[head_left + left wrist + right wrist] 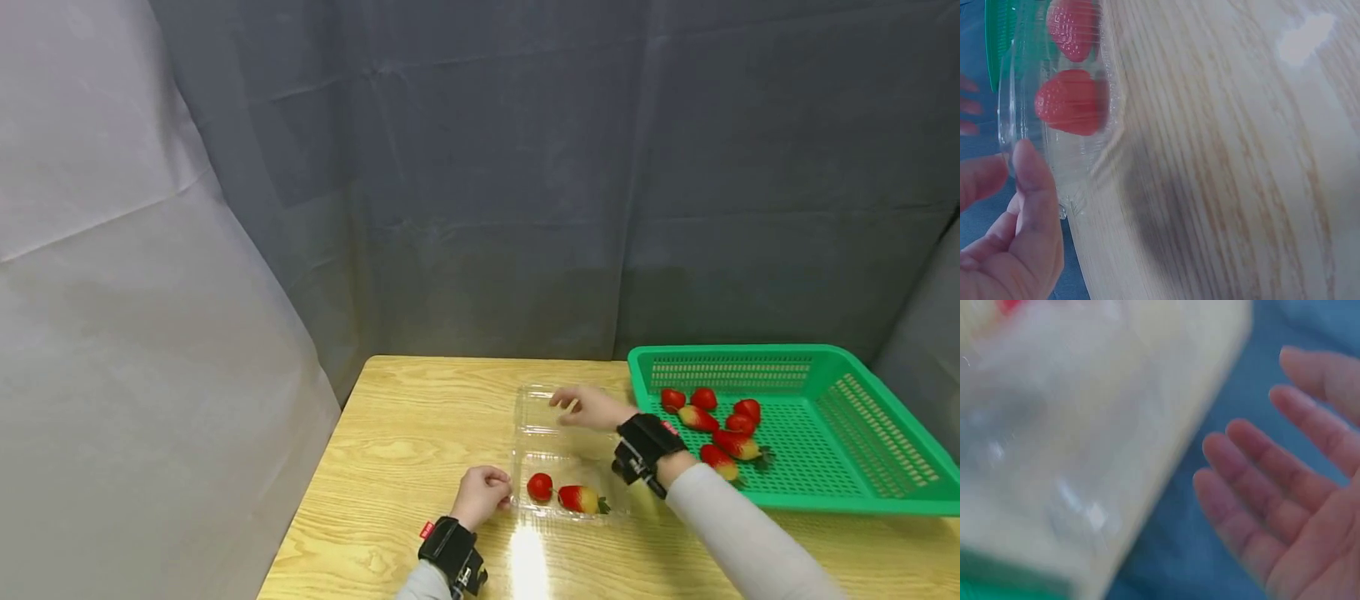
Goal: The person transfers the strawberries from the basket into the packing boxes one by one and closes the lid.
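A clear plastic clamshell box (558, 464) lies opened on the table, its lid (536, 408) folded back away from me. Two strawberries are inside: a round red strawberry (539, 487) on the left and a longer red-yellow strawberry (581, 499) with green leaves beside it. My left hand (482, 495) pinches the near left rim of the box between thumb and finger, as the left wrist view shows (1029, 219). Over the lid hovers my right hand (592, 408), fingers spread and holding nothing; its bare palm (1316, 550) shows in the right wrist view.
A green plastic basket (832, 500) stands to the right of the box, with several strawberries (738, 444) gathered at its left side. Grey cloth (487, 183) hangs behind the wooden table (420, 417), and a pale cloth (150, 375) hangs at the left.
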Available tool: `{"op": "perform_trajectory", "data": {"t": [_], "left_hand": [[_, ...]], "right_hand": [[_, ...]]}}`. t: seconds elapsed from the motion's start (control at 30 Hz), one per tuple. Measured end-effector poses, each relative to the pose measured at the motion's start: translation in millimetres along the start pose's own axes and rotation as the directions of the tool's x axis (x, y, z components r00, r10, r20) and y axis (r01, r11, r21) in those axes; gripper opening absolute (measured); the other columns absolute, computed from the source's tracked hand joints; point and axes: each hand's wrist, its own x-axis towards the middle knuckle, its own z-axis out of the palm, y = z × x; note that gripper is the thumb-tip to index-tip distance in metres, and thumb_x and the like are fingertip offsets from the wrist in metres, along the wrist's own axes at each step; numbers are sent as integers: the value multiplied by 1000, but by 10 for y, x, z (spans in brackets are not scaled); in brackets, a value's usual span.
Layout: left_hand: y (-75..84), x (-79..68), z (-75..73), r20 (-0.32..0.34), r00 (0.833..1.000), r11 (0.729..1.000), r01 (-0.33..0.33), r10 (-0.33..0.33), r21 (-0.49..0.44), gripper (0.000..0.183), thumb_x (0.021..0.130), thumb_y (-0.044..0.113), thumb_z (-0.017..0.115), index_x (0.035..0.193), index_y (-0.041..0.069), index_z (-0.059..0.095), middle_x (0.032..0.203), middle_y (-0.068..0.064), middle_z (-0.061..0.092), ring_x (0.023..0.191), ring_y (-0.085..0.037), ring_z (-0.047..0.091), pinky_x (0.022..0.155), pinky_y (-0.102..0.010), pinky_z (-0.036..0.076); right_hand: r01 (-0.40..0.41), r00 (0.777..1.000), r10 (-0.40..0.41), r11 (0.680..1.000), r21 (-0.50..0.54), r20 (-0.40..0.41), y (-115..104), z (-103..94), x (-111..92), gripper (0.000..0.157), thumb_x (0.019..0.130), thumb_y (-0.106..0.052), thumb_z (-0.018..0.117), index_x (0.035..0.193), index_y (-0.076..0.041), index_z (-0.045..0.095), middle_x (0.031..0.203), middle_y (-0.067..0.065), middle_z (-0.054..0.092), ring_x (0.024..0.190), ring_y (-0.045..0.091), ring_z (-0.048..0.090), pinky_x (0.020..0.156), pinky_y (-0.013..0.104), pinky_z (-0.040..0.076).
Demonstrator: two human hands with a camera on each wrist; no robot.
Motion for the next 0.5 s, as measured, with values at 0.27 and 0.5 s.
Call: {"op": "perform_trajectory", "data": {"t": [0.27, 0.5], "left_hand": [[34, -6, -34, -8, 1000, 1000, -7, 7, 13, 6, 77, -7, 61, 82, -10, 61, 63, -6, 57, 55, -23, 63, 52, -33, 57], [33, 4, -29, -10, 1000, 1000, -1, 1, 12, 5, 77, -5, 61, 81, -8, 62, 63, -3, 58, 55, -20, 62, 52, -30, 56]], "right_hand": [[-448, 893, 448, 894, -15, 52, 612, -863, -494, 41, 84, -15, 62, 108, 15, 51, 91, 25, 55, 72, 25, 51, 59, 31, 45], [-693, 709, 697, 717, -73, 110, 821, -809, -1017, 39, 78, -21, 66, 101, 9, 58, 100, 28, 53, 88, 37, 53, 70, 44, 51]]}}
